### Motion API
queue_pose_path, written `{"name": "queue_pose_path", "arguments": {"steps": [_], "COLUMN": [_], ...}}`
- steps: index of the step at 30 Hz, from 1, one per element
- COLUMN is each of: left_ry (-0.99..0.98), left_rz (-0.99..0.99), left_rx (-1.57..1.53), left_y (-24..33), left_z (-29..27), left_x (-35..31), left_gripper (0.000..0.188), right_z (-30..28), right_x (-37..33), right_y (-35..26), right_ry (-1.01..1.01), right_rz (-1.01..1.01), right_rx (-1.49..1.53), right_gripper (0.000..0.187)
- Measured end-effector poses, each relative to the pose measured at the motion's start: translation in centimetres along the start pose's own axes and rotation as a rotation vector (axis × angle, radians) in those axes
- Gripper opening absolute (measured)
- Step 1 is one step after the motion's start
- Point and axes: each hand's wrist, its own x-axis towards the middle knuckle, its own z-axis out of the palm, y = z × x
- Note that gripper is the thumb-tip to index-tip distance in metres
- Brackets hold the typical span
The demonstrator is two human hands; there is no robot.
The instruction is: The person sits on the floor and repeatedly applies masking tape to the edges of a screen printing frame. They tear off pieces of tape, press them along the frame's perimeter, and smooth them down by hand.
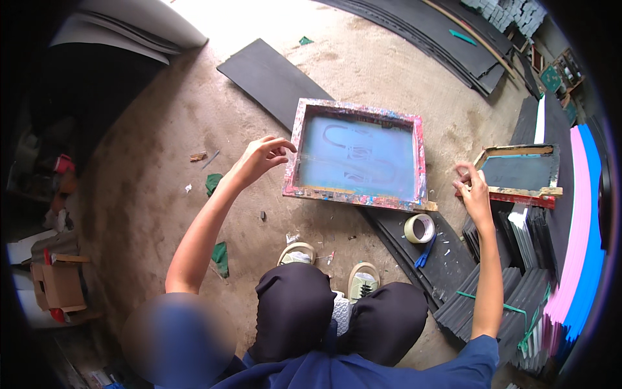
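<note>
A silk-screen frame (420, 155) with a paint-splattered wooden rim and blue-grey mesh lies on the dark boards in front of me. Faint curved marks show on its mesh. My left hand (267, 157) is at its left rim with fingers loosely bent and apart; whether the fingertips touch the wood I cannot tell. To the right, my right hand (473, 186) hangs between this frame and a smaller screen frame (522, 150), its fingers curled but apart and nothing visible in them. The smaller frame rests on stacked material at the right.
A roll of tape (419, 229) and a blue tool (426, 253) lie on a dark board (275, 81) running under the large frame. Bundled grey sheets (483, 305) and pink sheets (575, 240) stand at the right. Scraps dot the floor; a cardboard box (61, 285) sits far left.
</note>
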Motion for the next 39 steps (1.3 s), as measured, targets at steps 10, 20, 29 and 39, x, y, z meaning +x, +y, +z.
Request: {"name": "queue_pose_path", "arguments": {"steps": [10, 20, 29, 39], "left_ry": [0.361, 0.114, -0.087, -0.258], "left_rz": [0.122, -0.127, -0.408, -0.443], "left_rx": [0.003, -0.161, -0.029, 0.191], "left_y": [8.0, 7.6, -3.7, -9.3], "left_z": [-5.7, -6.8, 3.7, 10.8], "left_x": [-2.9, -4.2, -0.8, 3.2], "left_gripper": [0.030, 0.015, 0.019, 0.021], "right_z": [-6.5, -8.2, 7.0, 14.6], "right_x": [0.1, 0.5, 0.4, -0.2], "right_y": [-3.2, -2.1, 6.7, 11.9], "right_ry": [0.096, 0.015, -0.331, -0.444], "right_rz": [0.006, 0.028, 0.140, 0.059], "right_rx": [-0.086, -0.130, -0.364, -0.422], "right_gripper": [0.015, 0.019, 0.016, 0.014]}}
